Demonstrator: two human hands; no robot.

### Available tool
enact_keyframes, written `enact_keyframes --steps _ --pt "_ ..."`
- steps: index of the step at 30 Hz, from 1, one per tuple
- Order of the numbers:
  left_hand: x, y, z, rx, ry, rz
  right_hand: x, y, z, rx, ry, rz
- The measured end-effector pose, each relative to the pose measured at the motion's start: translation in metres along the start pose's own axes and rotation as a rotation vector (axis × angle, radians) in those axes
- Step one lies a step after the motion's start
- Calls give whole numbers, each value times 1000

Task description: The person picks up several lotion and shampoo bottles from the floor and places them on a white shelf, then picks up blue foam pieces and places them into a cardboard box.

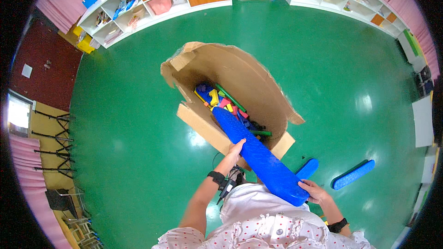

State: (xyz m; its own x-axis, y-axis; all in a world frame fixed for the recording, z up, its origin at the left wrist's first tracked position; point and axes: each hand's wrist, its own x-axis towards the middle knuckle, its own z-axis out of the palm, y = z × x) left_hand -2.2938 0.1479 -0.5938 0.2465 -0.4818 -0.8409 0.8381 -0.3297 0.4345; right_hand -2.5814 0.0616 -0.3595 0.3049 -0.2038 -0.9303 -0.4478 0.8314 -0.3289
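Observation:
A long blue plastic plank (258, 154) with rounded ends slants across in front of me, its far end over the opening of a big cardboard box (244, 64). My left hand (236, 151) grips its left edge near the middle, thumb on top. At the near end, my right hand (315, 191) holds the right edge, with the fingers partly hidden beneath. Inside the box lie colourful toy pieces: a yellow block (213, 97), a green stick (232, 98), and several red and blue pieces.
Two more blue planks lie on the green floor to my right, one (353, 174) in full view and one (308, 169) partly hidden. White shelves (207, 1) line the far wall. Several black stands (57, 143) are at the left wall.

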Motion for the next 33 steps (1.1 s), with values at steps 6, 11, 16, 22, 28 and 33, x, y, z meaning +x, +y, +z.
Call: enact_keyframes --steps 6,11,16,22,28,33 --pt "11 5 23 0 44 -46 35 -74 -21 -263 -55 -18" --pt "29 15 59 90 -113 -54 82 -128 -19 -672 -147 -449" --pt "55 57 79 -23 31 24 126 -177 -4 -727 -221 -507" --pt "56 101 63 -37 -54 592 181 -200 4 -758 -231 -853" --pt "28 145 53 281 149 395 186 -169 31 -1630 -731 -373" --pt "16 120 63 505 13 313 204 -161 -17 -1608 -439 -811"
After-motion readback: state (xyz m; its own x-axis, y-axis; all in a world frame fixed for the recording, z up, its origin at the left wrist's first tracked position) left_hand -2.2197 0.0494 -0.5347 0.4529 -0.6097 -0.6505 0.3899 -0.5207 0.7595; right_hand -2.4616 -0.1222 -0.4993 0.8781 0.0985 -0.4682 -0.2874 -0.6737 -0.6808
